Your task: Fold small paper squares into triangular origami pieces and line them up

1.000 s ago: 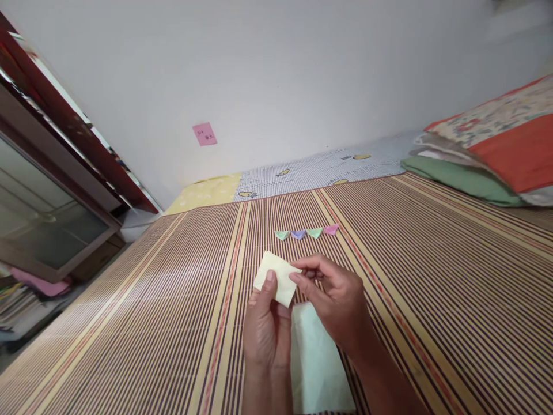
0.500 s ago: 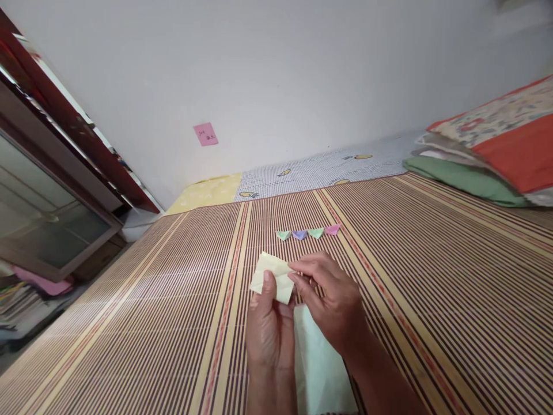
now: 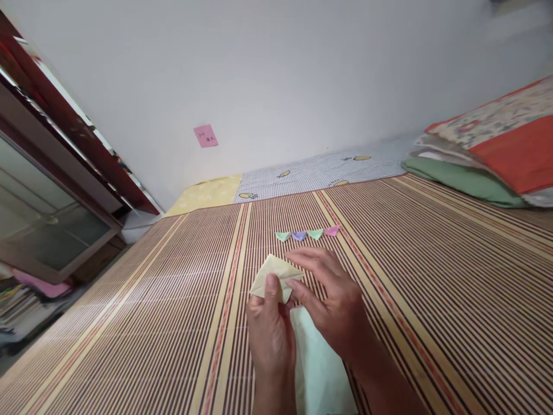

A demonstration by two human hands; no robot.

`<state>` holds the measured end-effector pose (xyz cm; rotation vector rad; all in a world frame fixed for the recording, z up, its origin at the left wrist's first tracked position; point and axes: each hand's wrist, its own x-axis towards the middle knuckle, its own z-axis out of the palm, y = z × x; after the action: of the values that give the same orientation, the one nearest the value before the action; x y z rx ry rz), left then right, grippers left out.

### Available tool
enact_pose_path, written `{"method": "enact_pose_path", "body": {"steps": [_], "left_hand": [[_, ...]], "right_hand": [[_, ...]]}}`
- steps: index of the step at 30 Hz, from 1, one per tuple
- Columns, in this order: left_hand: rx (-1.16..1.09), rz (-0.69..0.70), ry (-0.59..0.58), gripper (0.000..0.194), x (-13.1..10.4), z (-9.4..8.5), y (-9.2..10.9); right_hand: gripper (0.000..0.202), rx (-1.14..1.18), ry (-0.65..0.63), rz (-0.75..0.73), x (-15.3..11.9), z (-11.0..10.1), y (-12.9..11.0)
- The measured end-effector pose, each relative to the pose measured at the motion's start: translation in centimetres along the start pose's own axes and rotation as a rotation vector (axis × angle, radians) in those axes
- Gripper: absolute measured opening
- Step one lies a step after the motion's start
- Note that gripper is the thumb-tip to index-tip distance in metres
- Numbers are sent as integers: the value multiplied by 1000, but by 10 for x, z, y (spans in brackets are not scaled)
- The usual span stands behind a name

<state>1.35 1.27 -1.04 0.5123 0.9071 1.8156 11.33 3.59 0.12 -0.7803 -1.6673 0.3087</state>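
A creased pale yellow paper [image 3: 276, 270] is held up over the striped mat, one corner pointing upward. My left hand [image 3: 271, 323] pinches its lower part, thumb on the front and fingers behind. My right hand [image 3: 334, 300] is at the paper's right side; its thumb touches the paper and its other fingers stretch above the right corner, apart from the thumb. Beyond the hands, small folded papers lie in a row: a green one [image 3: 283, 236], a purple one [image 3: 299, 236], another green one [image 3: 315, 234] and a pink one [image 3: 332, 231].
Under my right forearm lies a pale green sheet [image 3: 322, 369] on the striped mat [image 3: 164, 323]. Folded bedding [image 3: 514, 150] is piled at the right. A pink note [image 3: 206, 135] is on the wall. A glass-fronted cabinet [image 3: 47, 213] stands at the left.
The yellow paper has turned, with a corner now nearer the top. My right fingers have opened away from the thumb, off the paper's right edge. My left hand still holds it.
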Motion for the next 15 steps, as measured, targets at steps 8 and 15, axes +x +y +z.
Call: {"method": "enact_pose_path", "body": {"steps": [8, 15], "left_hand": [[391, 63, -105, 34, -6, -2, -3], [326, 29, -118, 45, -8, -1, -4]], "right_hand": [[29, 120, 3, 49, 3, -8, -7], [10, 192, 21, 144, 2, -11, -5]]}}
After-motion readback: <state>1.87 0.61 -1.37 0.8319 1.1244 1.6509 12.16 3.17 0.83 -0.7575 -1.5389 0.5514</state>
